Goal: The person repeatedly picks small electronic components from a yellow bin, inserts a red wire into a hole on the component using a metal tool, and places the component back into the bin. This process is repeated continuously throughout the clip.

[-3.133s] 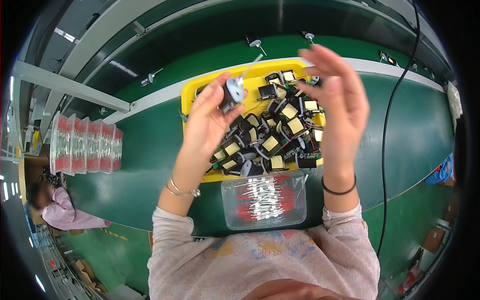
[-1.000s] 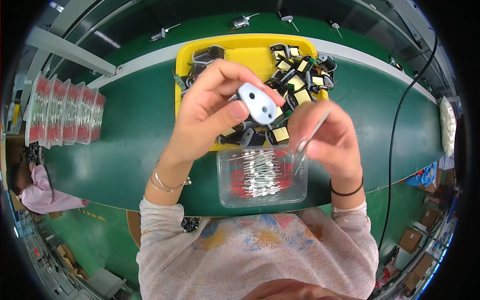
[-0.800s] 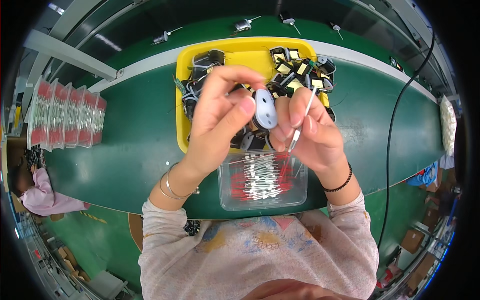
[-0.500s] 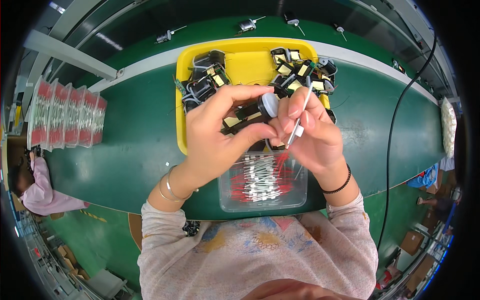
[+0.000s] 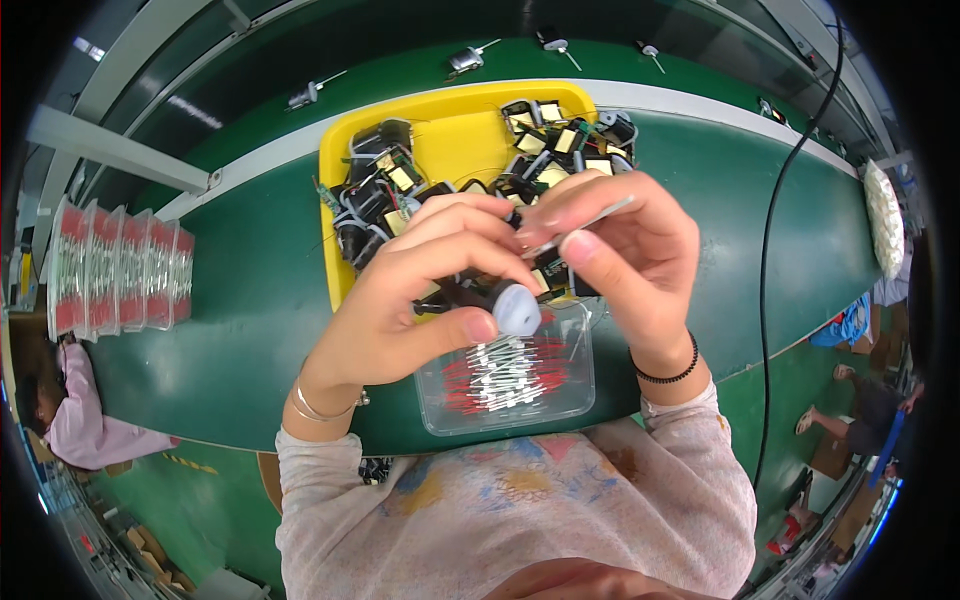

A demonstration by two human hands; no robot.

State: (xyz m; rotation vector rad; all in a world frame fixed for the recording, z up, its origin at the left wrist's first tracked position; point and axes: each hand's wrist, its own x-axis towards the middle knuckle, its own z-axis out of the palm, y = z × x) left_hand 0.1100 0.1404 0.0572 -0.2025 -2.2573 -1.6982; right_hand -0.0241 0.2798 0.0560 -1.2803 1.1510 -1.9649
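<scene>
My left hand (image 5: 405, 285) is closed around a black cylindrical part with a pale grey round cap (image 5: 517, 311). That cap faces down toward me, and a small dark spot shows at its middle. Just to the right, my right hand (image 5: 645, 260) pinches a thin white rod (image 5: 606, 211) between thumb and fingers. The rod lies slantwise, and the fingers hide its lower end. Beneath both hands is a clear plastic box (image 5: 432, 424) of red-and-white thin pieces (image 5: 508, 375). Behind them a yellow tray (image 5: 460, 135) holds several black parts with wires and cream pads (image 5: 385, 175).
Several clear boxes of similar red-and-white pieces (image 5: 125, 270) stand in a row at the left. Beyond the tray, capped parts with rods (image 5: 467, 59) sit on a green strip. A black cable (image 5: 768, 270) hangs at the right. Someone in pink (image 5: 95, 420) is at far left.
The black cylinder has come lower, its grey cap now turned toward me. In my right hand the white rod has swung from steep to nearly level. The whole view has shifted slightly.
</scene>
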